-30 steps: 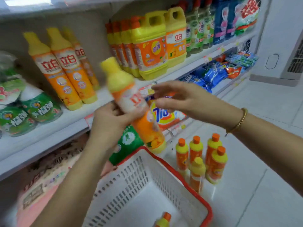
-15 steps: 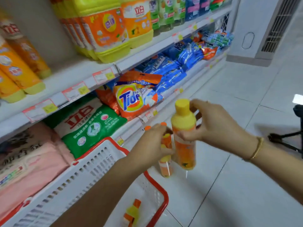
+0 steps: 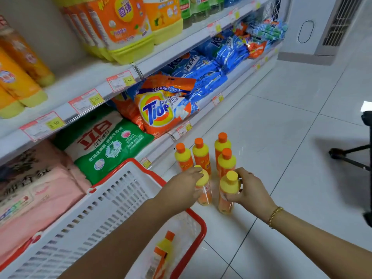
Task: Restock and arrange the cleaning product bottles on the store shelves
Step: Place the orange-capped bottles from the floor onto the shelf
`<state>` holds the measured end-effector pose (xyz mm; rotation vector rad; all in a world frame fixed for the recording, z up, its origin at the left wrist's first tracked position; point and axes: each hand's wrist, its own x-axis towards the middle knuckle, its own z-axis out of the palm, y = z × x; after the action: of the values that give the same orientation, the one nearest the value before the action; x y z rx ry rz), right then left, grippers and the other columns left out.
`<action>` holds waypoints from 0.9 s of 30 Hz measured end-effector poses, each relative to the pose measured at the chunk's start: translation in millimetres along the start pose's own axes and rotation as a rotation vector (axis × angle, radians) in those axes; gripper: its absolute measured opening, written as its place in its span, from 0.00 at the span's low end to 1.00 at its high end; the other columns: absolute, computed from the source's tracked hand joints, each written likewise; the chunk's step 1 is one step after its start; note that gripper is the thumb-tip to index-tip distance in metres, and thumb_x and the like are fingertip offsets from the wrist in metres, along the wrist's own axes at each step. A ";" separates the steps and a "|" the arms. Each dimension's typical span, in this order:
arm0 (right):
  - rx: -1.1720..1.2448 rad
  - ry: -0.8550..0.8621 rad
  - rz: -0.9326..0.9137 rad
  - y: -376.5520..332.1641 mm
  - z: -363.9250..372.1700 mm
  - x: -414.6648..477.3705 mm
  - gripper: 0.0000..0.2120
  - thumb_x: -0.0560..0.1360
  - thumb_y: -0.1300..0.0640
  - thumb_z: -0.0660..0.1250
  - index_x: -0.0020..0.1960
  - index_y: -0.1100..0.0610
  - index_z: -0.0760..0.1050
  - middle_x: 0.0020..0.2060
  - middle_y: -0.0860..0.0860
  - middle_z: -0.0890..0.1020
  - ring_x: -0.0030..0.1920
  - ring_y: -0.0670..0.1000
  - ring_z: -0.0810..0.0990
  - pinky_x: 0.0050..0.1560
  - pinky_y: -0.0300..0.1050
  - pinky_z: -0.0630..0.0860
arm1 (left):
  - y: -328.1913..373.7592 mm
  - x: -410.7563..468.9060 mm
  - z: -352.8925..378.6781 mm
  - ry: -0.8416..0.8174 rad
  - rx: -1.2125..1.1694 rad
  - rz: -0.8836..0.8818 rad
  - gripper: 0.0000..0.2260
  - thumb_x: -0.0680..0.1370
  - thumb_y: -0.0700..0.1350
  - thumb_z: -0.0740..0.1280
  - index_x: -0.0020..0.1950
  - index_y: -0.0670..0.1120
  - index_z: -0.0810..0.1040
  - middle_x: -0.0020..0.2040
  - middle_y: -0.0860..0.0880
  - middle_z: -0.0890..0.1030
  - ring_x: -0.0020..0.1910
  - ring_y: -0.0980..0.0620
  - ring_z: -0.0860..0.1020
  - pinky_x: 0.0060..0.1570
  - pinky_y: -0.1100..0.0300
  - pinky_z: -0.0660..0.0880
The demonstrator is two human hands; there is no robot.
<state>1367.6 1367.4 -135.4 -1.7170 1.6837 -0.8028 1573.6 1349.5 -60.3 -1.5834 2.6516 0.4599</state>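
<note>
Several small orange bottles stand on the white floor beside the lower shelf. My right hand [image 3: 248, 189] grips a yellow-capped bottle [image 3: 228, 190] that stands upright on the tile. My left hand [image 3: 181, 188] holds a second yellow-capped bottle [image 3: 203, 191] next to it. Behind them stand several orange-capped bottles [image 3: 200, 153]. One more orange-capped bottle [image 3: 161, 256] lies in the white basket with a red rim [image 3: 198, 222] at my left.
The middle shelf [image 3: 84, 81] carries tall orange bottles [image 3: 18, 77] and big yellow jugs [image 3: 122, 31]. Below lie bagged powders, a Tide bag [image 3: 159, 111] and a green bag [image 3: 108, 146]. A black tripod foot [image 3: 350, 156] stands at the right.
The bottle that was held up at shelf height has come down to the floor in my right hand. My left hand let it go and took hold of the neighbouring yellow-capped bottle. The view tilted down.
</note>
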 end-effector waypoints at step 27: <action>0.068 -0.017 -0.505 -283.2 -13.7 83.2 0.08 0.70 0.51 0.73 0.40 0.54 0.77 0.32 0.47 0.79 0.35 0.42 0.77 0.38 0.33 0.71 | -173.6 -110.5 -218.0 1.069 -0.093 -0.363 0.08 0.76 0.47 0.70 0.52 0.47 0.78 0.50 0.50 0.80 0.49 0.55 0.76 0.51 0.60 0.71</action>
<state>1539.2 1289.3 92.2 -2.1243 1.2020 -1.0474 1806.2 1311.0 124.8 -2.8627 2.7701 -0.4264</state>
